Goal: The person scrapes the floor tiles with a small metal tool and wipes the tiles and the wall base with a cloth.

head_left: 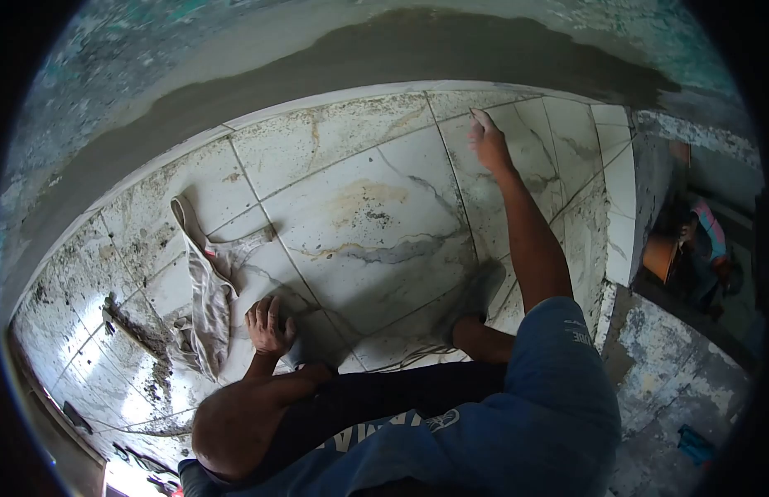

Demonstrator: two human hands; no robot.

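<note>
My right hand (487, 142) reaches forward to the tiled floor near the far wall. Its fingers are closed, with a thin dark tip showing at the fingertips; what it is I cannot make out. It is over a seam between marble-patterned tiles (417, 199). My left hand (271, 328) rests low beside my foot, fingers apart and a little bent, holding nothing I can see. Just left of it lies a crumpled, dirty pale garment (209, 286). Further left a hammer-like tool with a wooden handle (134, 335) lies among dark crumbs of debris.
A band of wet grey plaster (417, 50) runs along the wall's base. At right, beyond a tiled edge (620, 199), are an orange container (662, 255) and a partly hidden person (711, 236). A thin cord (595, 178) crosses the tiles.
</note>
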